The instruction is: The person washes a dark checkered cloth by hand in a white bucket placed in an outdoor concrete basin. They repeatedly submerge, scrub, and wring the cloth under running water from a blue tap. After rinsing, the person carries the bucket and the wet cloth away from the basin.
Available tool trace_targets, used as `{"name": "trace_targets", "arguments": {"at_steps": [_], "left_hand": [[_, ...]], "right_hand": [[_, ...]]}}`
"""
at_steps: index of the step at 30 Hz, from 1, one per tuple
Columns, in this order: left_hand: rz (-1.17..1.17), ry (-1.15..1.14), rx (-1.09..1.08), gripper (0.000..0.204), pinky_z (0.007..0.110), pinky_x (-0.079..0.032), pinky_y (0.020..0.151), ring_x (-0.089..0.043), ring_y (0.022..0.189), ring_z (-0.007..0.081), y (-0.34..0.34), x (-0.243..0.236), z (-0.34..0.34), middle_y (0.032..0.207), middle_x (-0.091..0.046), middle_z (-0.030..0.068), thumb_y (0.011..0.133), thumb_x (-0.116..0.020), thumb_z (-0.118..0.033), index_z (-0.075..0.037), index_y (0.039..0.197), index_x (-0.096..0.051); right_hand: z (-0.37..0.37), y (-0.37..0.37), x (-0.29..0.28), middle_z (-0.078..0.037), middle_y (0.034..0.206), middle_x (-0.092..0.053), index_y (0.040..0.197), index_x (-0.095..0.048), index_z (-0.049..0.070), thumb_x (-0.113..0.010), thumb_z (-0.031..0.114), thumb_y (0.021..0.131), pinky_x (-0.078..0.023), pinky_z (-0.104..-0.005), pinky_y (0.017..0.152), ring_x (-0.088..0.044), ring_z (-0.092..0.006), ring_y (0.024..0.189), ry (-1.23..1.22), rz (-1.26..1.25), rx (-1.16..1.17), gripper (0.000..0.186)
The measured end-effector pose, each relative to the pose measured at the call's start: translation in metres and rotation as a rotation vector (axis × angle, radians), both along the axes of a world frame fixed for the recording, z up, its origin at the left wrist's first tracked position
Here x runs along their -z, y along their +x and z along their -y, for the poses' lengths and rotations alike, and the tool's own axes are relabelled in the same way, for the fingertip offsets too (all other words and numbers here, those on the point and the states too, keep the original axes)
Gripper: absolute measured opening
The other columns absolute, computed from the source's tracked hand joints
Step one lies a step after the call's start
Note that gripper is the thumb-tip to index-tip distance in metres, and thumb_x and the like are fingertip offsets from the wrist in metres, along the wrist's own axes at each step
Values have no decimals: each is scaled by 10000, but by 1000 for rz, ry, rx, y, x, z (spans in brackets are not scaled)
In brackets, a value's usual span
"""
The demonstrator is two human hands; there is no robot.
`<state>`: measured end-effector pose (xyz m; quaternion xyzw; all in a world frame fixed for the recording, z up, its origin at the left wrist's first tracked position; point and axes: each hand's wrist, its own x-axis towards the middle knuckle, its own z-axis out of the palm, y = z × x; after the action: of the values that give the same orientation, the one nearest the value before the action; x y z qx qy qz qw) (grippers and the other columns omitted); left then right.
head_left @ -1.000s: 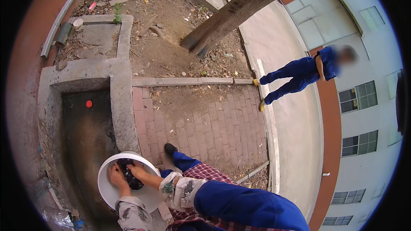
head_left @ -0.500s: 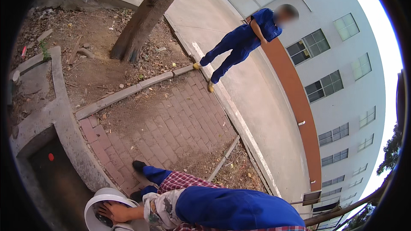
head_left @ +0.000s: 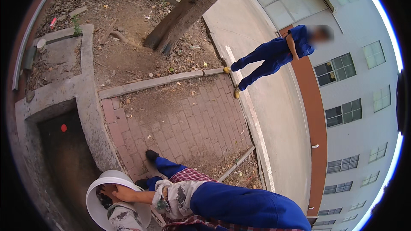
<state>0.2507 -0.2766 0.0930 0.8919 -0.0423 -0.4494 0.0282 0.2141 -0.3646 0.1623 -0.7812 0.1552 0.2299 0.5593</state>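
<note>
A white bucket (head_left: 95, 214) is tilted at the lower left beside the concrete trough, its mouth toward me. Inside its mouth is my right hand (head_left: 123, 192), palm down, its shaded fingers bent and closed beside a dark mass (head_left: 102, 197). What they hold, if anything, I cannot make out. My left forearm, in a grey patterned sleeve (head_left: 125, 218), reaches into the bucket from the lower edge. That hand's fingers are hidden. My right forearm wears a similar grey oversleeve (head_left: 175, 199) below blue cloth.
The concrete trough (head_left: 96, 132) holds dark, murky contents and a red round spot (head_left: 64, 128). Brick paving (head_left: 188, 124) lies around my feet, bordered by kerbs (head_left: 150, 84). A tree trunk (head_left: 184, 15) leans beyond. A person in blue (head_left: 272, 55) stands by the roadway (head_left: 278, 115).
The view has swung, so surroundings sit farther right and lower. My left sleeve now shows more, reaching into the bucket's mouth. My right hand's fingers, spread before, are bent and partly shaded.
</note>
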Motion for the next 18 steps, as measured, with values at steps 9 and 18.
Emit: {"name": "trace_targets", "arguments": {"at_steps": [9,18], "left_hand": [[475,-428,-301,359,472,-292,855,-465,1027,256,-52,-66,-49,1003,-542,69,564,-573,31,-89,899,-617],[467,-1112,-694,218,309,-410,656,-543,712,230,-71,-210,-42,729,-535,69,530,-480,109,-17,698,-538]], "right_hand": [[-7,13,16,-236,1165,-492,1185,-443,-12,-594,469,723,-354,-377,923,-453,-353,1115,114,-229,170,684],[-1,8,-40,-120,1000,-604,1097,-544,55,-473,431,837,-482,-404,802,-592,-255,882,1252,-839,344,463]]}}
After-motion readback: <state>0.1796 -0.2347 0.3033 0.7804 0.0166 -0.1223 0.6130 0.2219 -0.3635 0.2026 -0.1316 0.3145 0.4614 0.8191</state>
